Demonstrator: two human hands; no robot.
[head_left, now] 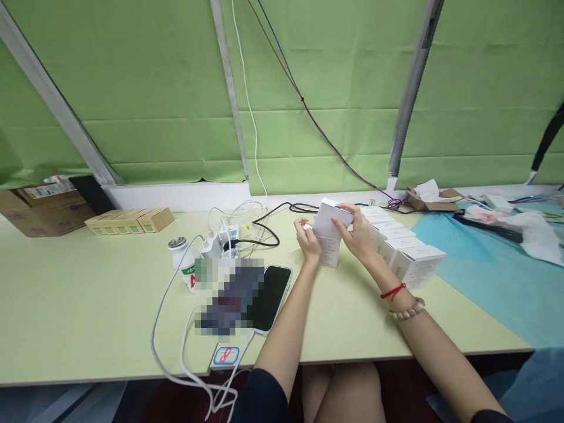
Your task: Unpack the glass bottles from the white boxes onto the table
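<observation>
A white box (329, 251) with small printed text on its lower face stands above the table, between my two hands. My right hand (358, 235) grips its upper right side, thumb on the plain white face and fingers behind. At the box's left edge, my left hand (309, 242) has its fingers curled in, with a small white piece, perhaps a flap, at the fingertips. Just right of the right hand is a row of several similar white boxes (418, 264), partly hidden by my right forearm.
Left of my arm lie a black-screened phone (271, 299), a blurred-out item (231, 299), a white bottle (181, 258), and chargers with cables (215, 247). Brown boxes (130, 221) and a cardboard carton (44, 211) sit far left. Blue sheeting (476, 264) covers the right side.
</observation>
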